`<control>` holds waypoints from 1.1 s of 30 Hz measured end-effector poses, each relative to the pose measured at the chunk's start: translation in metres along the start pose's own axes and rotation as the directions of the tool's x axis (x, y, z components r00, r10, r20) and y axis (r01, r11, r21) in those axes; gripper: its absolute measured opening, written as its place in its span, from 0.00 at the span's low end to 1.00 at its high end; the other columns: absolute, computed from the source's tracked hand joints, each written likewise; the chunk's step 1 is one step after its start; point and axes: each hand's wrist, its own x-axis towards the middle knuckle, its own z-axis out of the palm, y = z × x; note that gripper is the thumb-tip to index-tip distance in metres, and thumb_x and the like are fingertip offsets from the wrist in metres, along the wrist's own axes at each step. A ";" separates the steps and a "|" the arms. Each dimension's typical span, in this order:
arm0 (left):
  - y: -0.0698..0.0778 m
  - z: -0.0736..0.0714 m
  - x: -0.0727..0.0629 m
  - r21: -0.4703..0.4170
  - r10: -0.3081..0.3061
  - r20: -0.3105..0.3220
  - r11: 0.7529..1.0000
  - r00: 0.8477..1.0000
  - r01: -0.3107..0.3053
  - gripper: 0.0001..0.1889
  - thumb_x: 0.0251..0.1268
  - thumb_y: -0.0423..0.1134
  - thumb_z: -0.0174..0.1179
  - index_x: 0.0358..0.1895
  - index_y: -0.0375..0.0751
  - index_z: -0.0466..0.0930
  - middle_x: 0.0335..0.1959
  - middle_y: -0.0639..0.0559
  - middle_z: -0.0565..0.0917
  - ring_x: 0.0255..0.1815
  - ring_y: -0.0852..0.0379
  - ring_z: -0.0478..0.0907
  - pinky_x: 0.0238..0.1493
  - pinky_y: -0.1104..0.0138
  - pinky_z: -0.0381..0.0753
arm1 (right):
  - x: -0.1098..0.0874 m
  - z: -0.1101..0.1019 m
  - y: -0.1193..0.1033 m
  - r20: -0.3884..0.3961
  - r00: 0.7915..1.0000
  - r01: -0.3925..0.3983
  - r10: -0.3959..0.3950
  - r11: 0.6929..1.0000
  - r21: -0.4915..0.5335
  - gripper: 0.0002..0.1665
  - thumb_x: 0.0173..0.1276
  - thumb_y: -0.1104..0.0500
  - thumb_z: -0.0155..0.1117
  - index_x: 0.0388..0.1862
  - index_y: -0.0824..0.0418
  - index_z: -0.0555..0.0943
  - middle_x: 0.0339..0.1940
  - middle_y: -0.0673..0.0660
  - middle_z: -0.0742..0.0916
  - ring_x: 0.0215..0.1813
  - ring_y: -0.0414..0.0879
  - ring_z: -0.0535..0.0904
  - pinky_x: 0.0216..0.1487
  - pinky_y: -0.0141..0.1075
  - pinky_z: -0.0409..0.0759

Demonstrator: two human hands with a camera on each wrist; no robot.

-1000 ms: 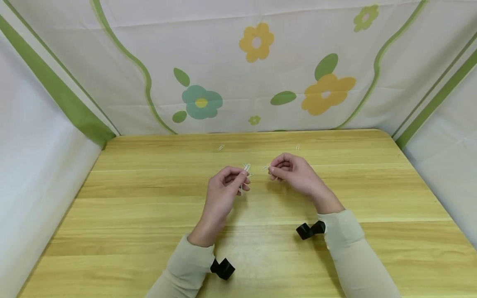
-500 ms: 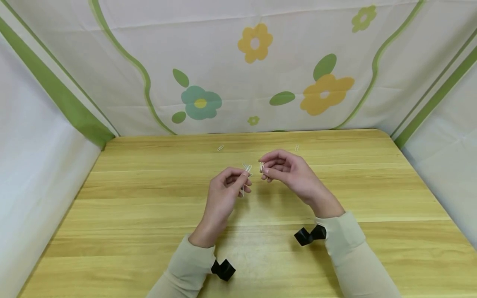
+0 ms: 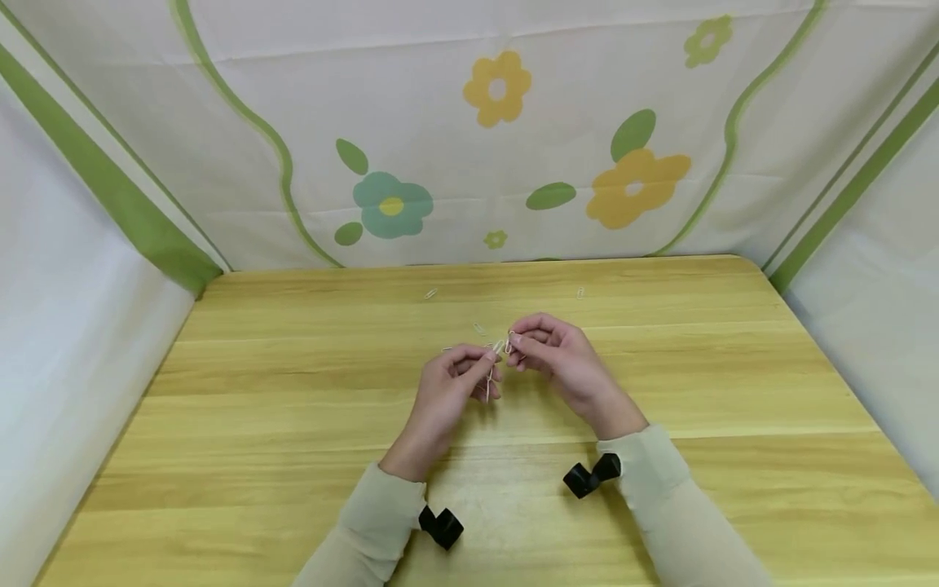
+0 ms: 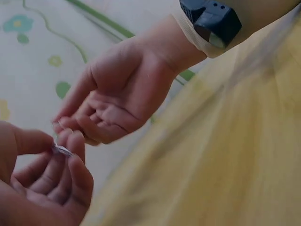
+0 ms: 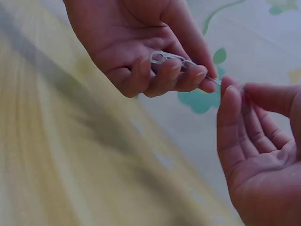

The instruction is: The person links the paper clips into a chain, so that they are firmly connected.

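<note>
My left hand (image 3: pixel 440 395) pinches a white paper clip (image 3: pixel 498 347) between thumb and forefinger, its end sticking out past the fingertips. Linked to it, another clip (image 3: pixel 488 388) hangs below the thumb; in the right wrist view these joined clips (image 5: pixel 167 57) run along the curled fingers. My right hand (image 3: pixel 568 371) pinches a separate-looking paper clip (image 3: pixel 509 342) by thumb and forefinger. The fingertips of both hands nearly meet over the table, and the two clips sit side by side. In the right wrist view, the right thumb and fingers mostly hide its clip.
Loose paper clips lie on the wooden table (image 3: pixel 293 424): one at the back left (image 3: pixel 430 293), another clip (image 3: pixel 580 292) at the back right, and a third clip (image 3: pixel 478 328) just beyond the hands. A white flowered cloth (image 3: pixel 455 147) stands behind the table.
My right hand has come left and closer to the body with its clip, up to the left hand's clip. My left hand has shifted slightly right and nearer, uncovering a loose clip behind it.
</note>
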 end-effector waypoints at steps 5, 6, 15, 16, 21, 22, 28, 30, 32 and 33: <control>-0.028 -0.004 0.010 -0.118 0.010 0.015 0.993 1.000 -0.008 0.12 0.81 0.38 0.62 0.55 0.32 0.84 0.35 0.45 0.89 0.24 0.58 0.82 0.26 0.70 0.82 | 0.004 -0.005 0.021 -0.037 0.999 -0.036 0.039 0.996 0.079 0.08 0.80 0.69 0.62 0.48 0.56 0.83 0.35 0.48 0.91 0.37 0.40 0.87 0.44 0.30 0.87; -0.031 -0.004 0.012 -0.134 0.021 0.010 0.991 1.000 -0.019 0.12 0.81 0.38 0.63 0.55 0.32 0.84 0.33 0.46 0.89 0.24 0.58 0.82 0.24 0.70 0.81 | 0.005 -0.006 0.024 -0.042 0.998 -0.037 0.041 0.996 0.079 0.08 0.79 0.69 0.62 0.47 0.56 0.83 0.35 0.48 0.91 0.37 0.40 0.87 0.44 0.30 0.87; -0.037 -0.003 0.013 -0.094 0.094 0.001 0.991 0.996 -0.093 0.11 0.81 0.38 0.64 0.53 0.32 0.83 0.26 0.53 0.86 0.16 0.61 0.74 0.15 0.72 0.70 | 0.009 -0.006 0.037 -0.062 0.998 0.003 0.002 0.997 0.076 0.08 0.78 0.69 0.64 0.45 0.55 0.84 0.34 0.49 0.92 0.35 0.41 0.88 0.43 0.33 0.89; -0.037 -0.002 0.013 -0.087 0.092 -0.004 0.992 0.996 -0.092 0.11 0.81 0.38 0.64 0.53 0.32 0.84 0.25 0.53 0.86 0.15 0.62 0.73 0.15 0.73 0.68 | 0.008 -0.005 0.038 -0.064 0.998 0.004 0.001 0.997 0.080 0.09 0.78 0.69 0.65 0.45 0.55 0.84 0.34 0.49 0.92 0.35 0.41 0.88 0.43 0.33 0.90; -0.039 -0.003 0.012 -0.058 0.087 -0.028 0.994 0.996 -0.088 0.10 0.81 0.37 0.62 0.51 0.31 0.84 0.22 0.55 0.84 0.13 0.62 0.68 0.15 0.73 0.62 | 0.007 -0.002 0.037 -0.092 0.996 0.013 -0.005 0.996 0.086 0.09 0.77 0.68 0.66 0.43 0.53 0.86 0.35 0.49 0.92 0.36 0.41 0.89 0.42 0.33 0.90; -0.039 -0.004 0.012 -0.053 0.089 -0.030 0.995 0.996 -0.090 0.10 0.81 0.37 0.62 0.51 0.31 0.84 0.22 0.55 0.84 0.13 0.62 0.67 0.15 0.73 0.62 | 0.007 -0.002 0.037 -0.099 0.995 0.016 -0.007 0.996 0.086 0.09 0.77 0.68 0.67 0.43 0.53 0.86 0.35 0.49 0.91 0.36 0.41 0.89 0.41 0.32 0.89; -0.037 -0.006 0.011 -0.024 0.093 -0.031 0.995 0.995 -0.094 0.10 0.81 0.37 0.62 0.50 0.32 0.85 0.22 0.55 0.84 0.13 0.62 0.67 0.15 0.73 0.62 | 0.008 -0.001 0.039 -0.128 0.991 0.037 -0.037 0.999 -0.003 0.06 0.76 0.67 0.69 0.44 0.56 0.86 0.37 0.49 0.91 0.36 0.42 0.89 0.39 0.32 0.89; -0.037 -0.006 0.011 -0.020 0.090 -0.029 0.996 0.996 -0.091 0.10 0.81 0.37 0.62 0.50 0.31 0.85 0.22 0.55 0.84 0.13 0.62 0.67 0.15 0.73 0.61 | 0.008 0.000 0.040 -0.132 0.990 0.048 -0.051 0.998 -0.029 0.06 0.76 0.67 0.69 0.44 0.57 0.85 0.37 0.49 0.91 0.35 0.41 0.88 0.38 0.32 0.89; -0.037 -0.006 0.011 -0.020 0.087 -0.028 0.996 0.996 -0.088 0.11 0.81 0.37 0.62 0.50 0.30 0.85 0.22 0.55 0.84 0.13 0.62 0.67 0.15 0.73 0.61 | 0.008 0.000 0.040 -0.137 0.988 0.062 -0.066 0.998 -0.033 0.05 0.76 0.67 0.69 0.44 0.57 0.85 0.37 0.49 0.91 0.35 0.41 0.88 0.37 0.32 0.88; -0.038 -0.006 0.011 -0.020 0.087 -0.031 0.996 0.996 -0.087 0.11 0.81 0.37 0.62 0.50 0.29 0.85 0.22 0.55 0.84 0.13 0.62 0.67 0.14 0.73 0.61 | 0.008 0.000 0.039 -0.140 0.987 0.069 -0.073 0.997 -0.033 0.05 0.76 0.67 0.69 0.44 0.58 0.85 0.37 0.49 0.91 0.34 0.41 0.88 0.37 0.32 0.88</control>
